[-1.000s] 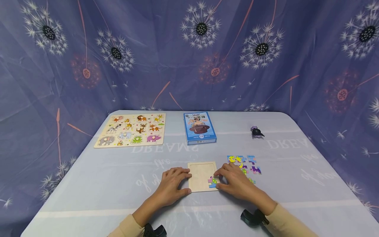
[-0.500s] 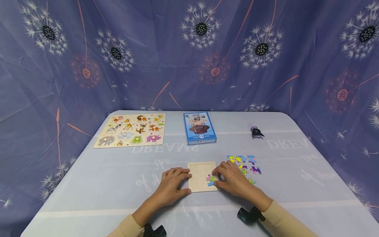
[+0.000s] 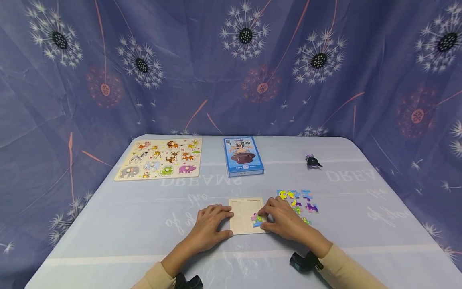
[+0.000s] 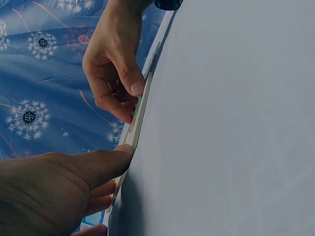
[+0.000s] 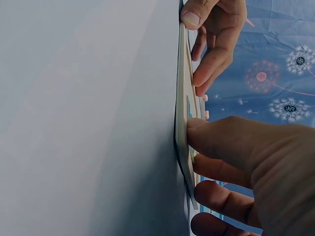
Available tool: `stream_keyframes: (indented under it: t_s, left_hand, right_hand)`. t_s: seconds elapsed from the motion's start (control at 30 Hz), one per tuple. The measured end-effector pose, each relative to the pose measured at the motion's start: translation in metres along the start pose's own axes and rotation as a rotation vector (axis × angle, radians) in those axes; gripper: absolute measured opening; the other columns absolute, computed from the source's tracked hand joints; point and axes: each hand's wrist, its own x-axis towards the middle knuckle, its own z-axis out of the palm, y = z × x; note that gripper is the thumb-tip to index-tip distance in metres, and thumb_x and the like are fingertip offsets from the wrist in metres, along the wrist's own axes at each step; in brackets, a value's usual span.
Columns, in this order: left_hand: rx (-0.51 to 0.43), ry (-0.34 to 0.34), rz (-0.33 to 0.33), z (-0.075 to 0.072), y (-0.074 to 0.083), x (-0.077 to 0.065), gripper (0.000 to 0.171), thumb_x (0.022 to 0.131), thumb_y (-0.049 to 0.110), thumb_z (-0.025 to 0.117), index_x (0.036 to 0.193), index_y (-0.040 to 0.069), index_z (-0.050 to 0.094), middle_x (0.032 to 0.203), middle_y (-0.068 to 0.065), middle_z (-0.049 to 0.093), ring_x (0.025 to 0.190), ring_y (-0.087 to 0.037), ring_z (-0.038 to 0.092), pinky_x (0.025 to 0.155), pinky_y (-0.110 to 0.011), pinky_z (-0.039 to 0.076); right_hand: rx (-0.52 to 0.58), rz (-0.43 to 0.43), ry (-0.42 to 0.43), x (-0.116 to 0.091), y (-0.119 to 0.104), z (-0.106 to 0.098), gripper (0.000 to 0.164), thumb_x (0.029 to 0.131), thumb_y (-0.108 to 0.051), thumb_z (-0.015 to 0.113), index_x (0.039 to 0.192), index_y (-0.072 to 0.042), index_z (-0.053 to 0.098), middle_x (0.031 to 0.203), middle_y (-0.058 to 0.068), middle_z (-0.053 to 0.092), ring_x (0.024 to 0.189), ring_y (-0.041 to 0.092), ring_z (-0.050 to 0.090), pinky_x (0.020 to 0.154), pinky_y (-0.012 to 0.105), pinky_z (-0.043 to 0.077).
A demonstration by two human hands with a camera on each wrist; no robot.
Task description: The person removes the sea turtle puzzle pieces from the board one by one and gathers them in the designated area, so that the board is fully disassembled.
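Note:
A square wooden puzzle tray (image 3: 242,208) with a raised rim lies flat on the table. My left hand (image 3: 212,222) touches its left edge with extended fingertips and thumb, and in the left wrist view that thumb (image 4: 108,164) presses the rim. Between thumb and index finger, my right hand (image 3: 283,216) pinches a pink, green and blue jigsaw piece (image 3: 256,220) over the tray's lower right part. In the right wrist view the right thumb (image 5: 216,135) lies along the tray's edge (image 5: 182,83), and the piece is mostly hidden. Several loose jigsaw pieces (image 3: 311,207) lie beside the right hand, partly covered by it.
Farther back stand a wooden animal puzzle board (image 3: 162,157) on the left and a blue box (image 3: 244,156) in the middle. A small black object (image 3: 313,161) lies at the back right. A dandelion-patterned curtain (image 3: 202,72) hangs behind the table.
Compared with a second ago, my right hand has shifted slightly left, and the jigsaw piece has moved a little left and away from me. The left hand and tray look still.

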Motion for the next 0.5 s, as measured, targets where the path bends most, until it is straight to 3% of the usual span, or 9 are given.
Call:
stream_keyframes:
  t_s: [0.5]
  left_hand:
    - [-0.004,-0.001,-0.004,0.0003,0.0002,-0.0004,0.047,0.078,0.030,0.075,0.120,0.014,0.063,0.134,-0.003,0.055,0.126,-0.028,0.043,0.098,-0.054,0.028]
  right_hand:
    - [-0.001,-0.004,-0.001,-0.0011,0.0005,0.0012,0.026,0.072,-0.035,0.079,0.095,-0.025,0.073,0.088,-0.010,0.053,0.082,0.005,0.039,0.073,0.026,0.032]
